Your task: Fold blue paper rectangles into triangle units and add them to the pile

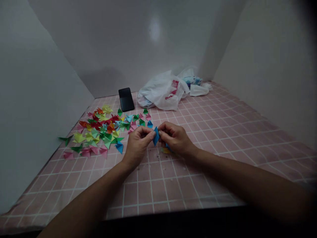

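Over pink cloth [145, 191], left hand [137, 143] and right hand [177, 138] pinch blue paper [156, 136].

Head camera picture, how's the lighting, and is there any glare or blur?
Head view: dim overall, with a soft glare spot on the back wall; head view: upper-right corner dark and hazy; head view: blue folded paper stands out, its finer creases too small to judge.

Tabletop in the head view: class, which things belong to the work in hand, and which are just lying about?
Work in hand:
Blue folded paper, between the fingertips of the left hand and right hand
Yellow paper, partly hidden by the right hand
Colourful folded papers, seemingly similar pieces

Apparently just lying about:
Black phone
White plastic bag
Blue-and-white bundle
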`<state>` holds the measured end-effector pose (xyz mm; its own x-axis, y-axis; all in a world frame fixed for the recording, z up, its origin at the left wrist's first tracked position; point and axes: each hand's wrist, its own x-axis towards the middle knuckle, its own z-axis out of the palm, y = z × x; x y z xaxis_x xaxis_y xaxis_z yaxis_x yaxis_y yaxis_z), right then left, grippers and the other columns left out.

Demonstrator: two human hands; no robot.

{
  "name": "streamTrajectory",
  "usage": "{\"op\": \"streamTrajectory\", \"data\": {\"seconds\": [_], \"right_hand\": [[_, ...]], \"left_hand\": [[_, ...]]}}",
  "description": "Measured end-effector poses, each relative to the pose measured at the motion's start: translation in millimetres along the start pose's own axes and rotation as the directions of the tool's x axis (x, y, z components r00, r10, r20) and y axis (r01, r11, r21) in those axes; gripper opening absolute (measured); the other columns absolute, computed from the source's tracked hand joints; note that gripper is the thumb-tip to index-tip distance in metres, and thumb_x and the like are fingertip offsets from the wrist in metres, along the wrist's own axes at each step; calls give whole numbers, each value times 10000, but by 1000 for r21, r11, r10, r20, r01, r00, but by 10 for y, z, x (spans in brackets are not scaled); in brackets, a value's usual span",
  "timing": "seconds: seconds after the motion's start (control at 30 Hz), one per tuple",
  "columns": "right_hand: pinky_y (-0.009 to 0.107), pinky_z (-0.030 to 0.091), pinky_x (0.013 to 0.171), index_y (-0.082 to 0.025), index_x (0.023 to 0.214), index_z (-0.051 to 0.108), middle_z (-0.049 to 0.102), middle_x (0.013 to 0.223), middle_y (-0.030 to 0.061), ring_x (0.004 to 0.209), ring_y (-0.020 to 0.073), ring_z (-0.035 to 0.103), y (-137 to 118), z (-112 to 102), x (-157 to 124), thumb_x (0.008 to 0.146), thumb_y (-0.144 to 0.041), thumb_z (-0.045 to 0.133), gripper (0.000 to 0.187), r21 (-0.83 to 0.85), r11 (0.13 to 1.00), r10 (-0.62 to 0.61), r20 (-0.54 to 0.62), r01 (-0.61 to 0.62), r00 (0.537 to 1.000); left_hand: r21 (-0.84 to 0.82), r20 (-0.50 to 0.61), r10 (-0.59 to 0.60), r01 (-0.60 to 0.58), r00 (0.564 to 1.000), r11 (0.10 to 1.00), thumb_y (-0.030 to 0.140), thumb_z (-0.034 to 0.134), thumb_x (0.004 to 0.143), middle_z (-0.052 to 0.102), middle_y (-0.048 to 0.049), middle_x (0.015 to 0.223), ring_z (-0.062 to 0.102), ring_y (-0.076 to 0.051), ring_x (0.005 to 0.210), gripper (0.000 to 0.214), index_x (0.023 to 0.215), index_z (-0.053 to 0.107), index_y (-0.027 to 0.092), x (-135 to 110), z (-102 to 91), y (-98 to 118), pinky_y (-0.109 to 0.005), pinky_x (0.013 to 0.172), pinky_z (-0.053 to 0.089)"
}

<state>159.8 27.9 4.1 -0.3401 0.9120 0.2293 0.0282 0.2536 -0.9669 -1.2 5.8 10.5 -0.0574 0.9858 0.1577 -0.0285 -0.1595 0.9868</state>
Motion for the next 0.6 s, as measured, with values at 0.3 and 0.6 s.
{"op": "streamTrajectory", "data": {"seconds": [0.3, 0.6], "right_hand": [[205, 434, 441, -191, 804, 583, 603, 635, -33, 476, 87, 552, -10, 10, -7, 851, -264, 586, 87, -11, 1000, -15, -6, 15, 1000], [214, 438, 478, -186, 800, 555, 575, 606, -35, 491, 92, 550, -63, -51, 40, 900, -428, 586, 263, 96, 995, 16, 88, -25, 996]], "left_hand": [[-5, 1, 18, -18, 1000, 1000, 250, 768, 720, 664, 9, 737, 606, -127, 713, 135, 699, 657, 175, 17, -6, -33, -272, 720, 484], [60, 43, 53, -55, 998, 997, 258, 750, 738, 648, 8, 685, 591, -122, 641, 154, 685, 632, 176, -8, 16, -19, -257, 629, 477]]}}
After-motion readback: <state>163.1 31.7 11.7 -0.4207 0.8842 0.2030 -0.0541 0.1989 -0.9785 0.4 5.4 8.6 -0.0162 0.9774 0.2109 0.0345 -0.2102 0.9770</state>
